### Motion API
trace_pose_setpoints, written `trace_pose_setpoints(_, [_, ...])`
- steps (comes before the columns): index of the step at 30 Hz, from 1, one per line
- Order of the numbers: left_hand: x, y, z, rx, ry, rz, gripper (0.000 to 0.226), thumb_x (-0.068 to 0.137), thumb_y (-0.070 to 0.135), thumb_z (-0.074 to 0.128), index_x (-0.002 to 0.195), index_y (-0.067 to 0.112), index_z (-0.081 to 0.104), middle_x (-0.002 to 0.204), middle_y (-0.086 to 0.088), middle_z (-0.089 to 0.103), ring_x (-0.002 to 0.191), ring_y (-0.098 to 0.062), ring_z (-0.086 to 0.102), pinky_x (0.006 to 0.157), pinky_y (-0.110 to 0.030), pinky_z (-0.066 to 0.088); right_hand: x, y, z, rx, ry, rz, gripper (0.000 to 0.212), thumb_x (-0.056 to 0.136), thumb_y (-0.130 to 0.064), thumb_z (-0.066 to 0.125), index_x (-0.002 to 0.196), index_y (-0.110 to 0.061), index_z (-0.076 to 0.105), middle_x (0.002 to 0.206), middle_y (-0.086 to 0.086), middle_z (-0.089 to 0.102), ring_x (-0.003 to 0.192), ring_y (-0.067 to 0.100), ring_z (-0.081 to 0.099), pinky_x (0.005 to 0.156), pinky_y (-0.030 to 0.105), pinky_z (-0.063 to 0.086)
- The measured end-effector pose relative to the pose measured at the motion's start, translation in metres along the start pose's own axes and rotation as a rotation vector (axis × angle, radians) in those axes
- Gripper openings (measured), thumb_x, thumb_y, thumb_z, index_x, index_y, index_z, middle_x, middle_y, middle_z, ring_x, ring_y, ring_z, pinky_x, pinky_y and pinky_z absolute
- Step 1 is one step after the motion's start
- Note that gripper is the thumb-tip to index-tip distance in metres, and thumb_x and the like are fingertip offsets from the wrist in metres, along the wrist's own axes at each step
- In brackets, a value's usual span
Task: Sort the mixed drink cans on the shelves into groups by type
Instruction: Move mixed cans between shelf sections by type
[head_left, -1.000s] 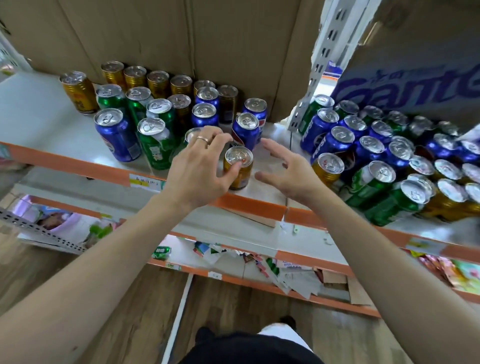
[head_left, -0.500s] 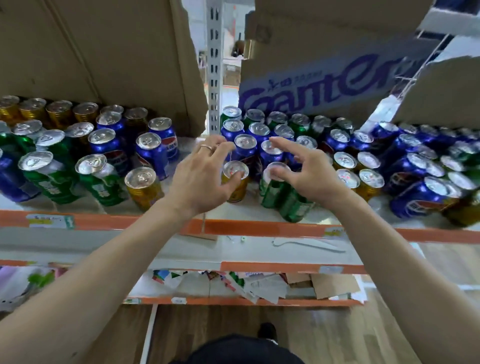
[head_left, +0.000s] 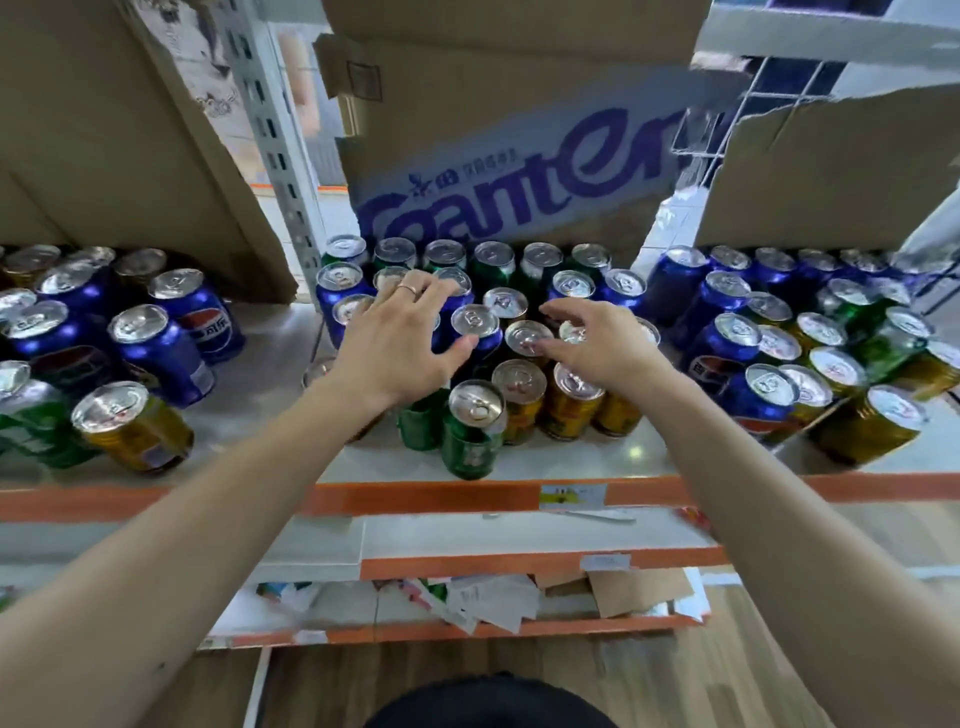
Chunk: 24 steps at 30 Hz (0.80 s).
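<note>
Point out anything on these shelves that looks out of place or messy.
The cans are still mixed: a green can stands at the front beside gold cans, with blue cans behind. A lone gold can sits among blue ones on the left. Paper scraps litter the lower shelf.

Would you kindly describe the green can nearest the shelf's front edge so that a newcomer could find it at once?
Start at the cardboard box with purple lettering behind the middle shelf. Come straight forward past both hands to the orange front strip. The green can stands closest to that strip, ahead of the cluster, with gold cans just behind to its right.
</note>
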<state>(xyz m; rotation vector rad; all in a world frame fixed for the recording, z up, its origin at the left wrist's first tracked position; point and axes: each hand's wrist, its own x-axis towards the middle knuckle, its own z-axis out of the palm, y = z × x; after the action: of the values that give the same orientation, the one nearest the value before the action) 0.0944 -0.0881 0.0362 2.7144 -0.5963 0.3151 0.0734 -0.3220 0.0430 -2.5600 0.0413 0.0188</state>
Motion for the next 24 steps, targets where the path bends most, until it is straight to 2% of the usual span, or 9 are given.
trace_pose_setpoints(2, [0.009, 0.005, 0.008, 0.035, -0.072, -0.048, 0.068, 0.089, 0.055, 0.057, 0.147, 0.024, 0.037, 0.149, -0.002, 0.042, 0.14, -0.025, 0.031, 0.107, -0.049, 0.035, 0.014, 0.003, 0.005, -0.072, -0.035, 0.026, 0.056, 0.088, -0.045, 0.07, 0.137, -0.023, 0.056, 0.133, 0.003, 0.062, 0.122, 0.024, 0.056, 0.097, 0.035, 0.047])
trace_pose_setpoints(4, [0.018, 0.007, 0.015, 0.104, -0.163, -0.103, 0.075, 0.089, 0.057, 0.057, 0.151, 0.024, 0.029, 0.152, -0.005, 0.04, 0.143, -0.027, 0.025, 0.111, -0.053, 0.029, 0.026, 0.001, 0.012, -0.173, -0.094, 0.05, 0.051, 0.085, -0.055, 0.066, 0.123, -0.021, 0.06, 0.121, 0.007, 0.065, 0.121, 0.031, 0.054, 0.091, 0.042, 0.048])
trace_pose_setpoints(7, [0.027, 0.009, 0.021, 0.139, -0.281, -0.168, 0.082, 0.089, 0.056, 0.058, 0.154, 0.024, 0.02, 0.152, -0.006, 0.041, 0.145, -0.027, 0.019, 0.113, -0.057, 0.019, 0.04, -0.01, 0.021, -0.331, -0.193, 0.135, 0.045, 0.086, -0.056, 0.06, 0.103, -0.015, 0.055, 0.117, 0.013, 0.058, 0.13, 0.037, 0.035, 0.1, 0.053, 0.035])
trace_pose_setpoints(10, [0.037, 0.006, 0.025, 0.142, -0.332, -0.181, 0.082, 0.085, 0.058, 0.063, 0.151, 0.026, 0.026, 0.151, -0.006, 0.042, 0.144, -0.027, 0.02, 0.112, -0.059, 0.016, 0.049, -0.022, 0.024, -0.386, -0.275, 0.208, 0.042, 0.085, -0.049, 0.058, 0.104, -0.012, 0.053, 0.128, 0.019, 0.053, 0.139, 0.041, 0.018, 0.109, 0.062, 0.018])
trace_pose_setpoints(14, [0.048, 0.004, 0.031, 0.14, -0.346, -0.183, 0.076, 0.074, 0.067, 0.069, 0.133, 0.027, 0.044, 0.14, -0.007, 0.051, 0.138, -0.03, 0.027, 0.111, -0.064, 0.011, 0.059, -0.032, 0.021, -0.405, -0.327, 0.227, 0.029, 0.085, -0.035, 0.056, 0.101, -0.013, 0.045, 0.134, 0.02, 0.049, 0.144, 0.046, 0.012, 0.112, 0.065, 0.005])
trace_pose_setpoints(16, [0.05, 0.004, 0.033, 0.147, -0.339, -0.19, 0.074, 0.073, 0.069, 0.069, 0.128, 0.025, 0.047, 0.133, -0.011, 0.053, 0.137, -0.031, 0.028, 0.111, -0.066, 0.008, 0.064, -0.034, 0.021, -0.421, -0.341, 0.205, 0.025, 0.082, -0.028, 0.056, 0.098, -0.01, 0.047, 0.123, 0.02, 0.051, 0.144, 0.046, 0.015, 0.113, 0.063, 0.004])
trace_pose_setpoints(19, [0.052, 0.003, 0.034, 0.151, -0.324, -0.197, 0.071, 0.073, 0.068, 0.069, 0.124, 0.024, 0.048, 0.126, -0.012, 0.056, 0.135, -0.031, 0.029, 0.112, -0.066, 0.006, 0.066, -0.033, 0.018, -0.433, -0.298, 0.137, 0.02, 0.077, -0.027, 0.062, 0.084, -0.011, 0.051, 0.096, 0.009, 0.05, 0.133, 0.039, 0.034, 0.112, 0.06, 0.012])
trace_pose_setpoints(21, [0.053, 0.002, 0.034, 0.13, -0.323, -0.193, 0.067, 0.072, 0.066, 0.071, 0.121, 0.024, 0.051, 0.123, -0.011, 0.056, 0.134, -0.031, 0.031, 0.112, -0.065, 0.005, 0.065, -0.03, 0.018, -0.419, -0.243, 0.12, 0.034, 0.073, -0.039, 0.071, 0.081, -0.013, 0.05, 0.09, 0.006, 0.052, 0.117, 0.033, 0.045, 0.107, 0.057, 0.022])
trace_pose_setpoints(24, [0.05, -0.001, 0.028, -0.029, -0.231, -0.143, 0.064, 0.07, 0.059, 0.077, 0.121, 0.023, 0.058, 0.12, -0.006, 0.059, 0.125, -0.029, 0.043, 0.112, -0.051, 0.024, 0.059, -0.031, 0.01, -0.308, -0.148, 0.113, 0.042, 0.063, -0.049, 0.077, 0.074, -0.014, 0.056, 0.084, 0.006, 0.06, 0.089, 0.029, 0.059, 0.079, 0.039, 0.046])
